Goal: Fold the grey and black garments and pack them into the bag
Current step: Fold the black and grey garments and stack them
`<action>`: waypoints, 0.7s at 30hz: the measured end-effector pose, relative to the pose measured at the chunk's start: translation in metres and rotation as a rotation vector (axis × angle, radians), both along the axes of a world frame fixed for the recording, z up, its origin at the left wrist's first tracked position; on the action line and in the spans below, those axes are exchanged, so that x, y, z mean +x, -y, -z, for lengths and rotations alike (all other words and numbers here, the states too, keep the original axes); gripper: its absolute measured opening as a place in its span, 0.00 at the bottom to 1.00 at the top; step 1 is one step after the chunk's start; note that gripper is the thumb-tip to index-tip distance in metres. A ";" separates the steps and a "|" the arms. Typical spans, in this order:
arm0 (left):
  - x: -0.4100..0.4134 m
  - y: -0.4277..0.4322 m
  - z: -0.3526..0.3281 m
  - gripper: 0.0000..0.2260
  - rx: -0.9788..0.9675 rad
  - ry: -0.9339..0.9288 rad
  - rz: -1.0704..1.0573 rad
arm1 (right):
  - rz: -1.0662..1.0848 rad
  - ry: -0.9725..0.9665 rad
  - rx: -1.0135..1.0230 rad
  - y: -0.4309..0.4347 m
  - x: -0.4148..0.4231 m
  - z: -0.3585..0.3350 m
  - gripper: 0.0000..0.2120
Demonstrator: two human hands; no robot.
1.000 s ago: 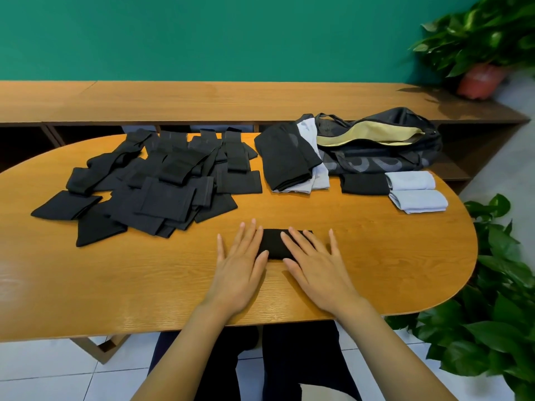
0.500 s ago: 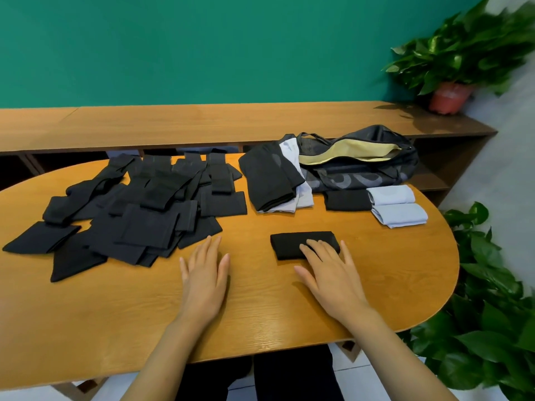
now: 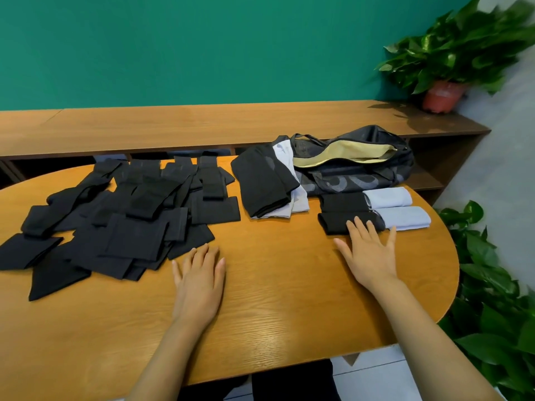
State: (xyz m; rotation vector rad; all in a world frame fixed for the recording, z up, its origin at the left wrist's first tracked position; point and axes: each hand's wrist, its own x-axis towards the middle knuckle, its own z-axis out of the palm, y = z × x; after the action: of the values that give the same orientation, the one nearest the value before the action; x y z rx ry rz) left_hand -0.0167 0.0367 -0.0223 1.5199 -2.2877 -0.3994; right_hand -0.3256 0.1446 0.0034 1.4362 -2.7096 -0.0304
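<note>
— Sliding the folded black piece (image 3: 335, 224) over to the right?

— Slid already (sitting mid-table under both palms a second ago). Lying now right up against the other folded black piece (image 3: 343, 202), just beside the two folded grey pieces (image 3: 405, 217), in front of the bag (image 3: 362, 176).

— And the right hand (image 3: 369, 253)?

— Flat and spread, palm down on the table (image 3: 275, 308), fingertips (image 3: 359, 224) resting on the near edge of that black piece. Pinching nothing, gripping nothing.

— Left hand (image 3: 199, 280)?

— Off the piece now. Spread flat on bare wood, just short of the loose pile of black pieces (image 3: 121, 224). Holding nothing either.

— Meaning what for the job?

— One more fold finished and parked with the done ones. Probably time to pull the next piece from the pile.

— Anything packed yet?

— Hard to say. Unzipped, showing pale lining, but hiding whatever sits inside from this angle.

— Much left?

— Plenty: the whole pile, plus a bigger stack of black and grey garments (image 3: 263, 180) leaning on the bag's left end. Early going, judging by that.
</note>
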 end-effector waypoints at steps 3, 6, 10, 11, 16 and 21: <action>-0.001 -0.001 -0.001 0.23 0.002 0.001 -0.003 | -0.093 0.008 -0.088 0.009 0.014 -0.005 0.31; -0.001 -0.001 -0.003 0.22 0.005 -0.006 -0.006 | -0.277 -0.007 -0.111 0.036 0.038 -0.015 0.28; 0.000 -0.002 -0.005 0.20 0.005 -0.055 -0.013 | -0.436 0.000 -0.076 0.084 0.067 -0.023 0.26; 0.001 -0.003 -0.005 0.20 0.006 -0.073 -0.016 | -0.452 0.003 -0.065 0.094 0.072 -0.023 0.26; 0.001 -0.003 -0.005 0.20 0.007 -0.117 -0.021 | -0.432 0.070 -0.045 0.120 0.086 -0.021 0.27; 0.002 -0.002 -0.006 0.20 0.005 -0.123 -0.019 | -0.451 0.076 -0.106 0.113 0.088 -0.019 0.27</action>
State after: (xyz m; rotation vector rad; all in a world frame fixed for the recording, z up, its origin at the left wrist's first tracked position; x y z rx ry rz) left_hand -0.0151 0.0390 -0.0166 1.4758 -2.1782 -0.4805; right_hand -0.2374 0.0311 0.0226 2.0061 -2.3315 0.1939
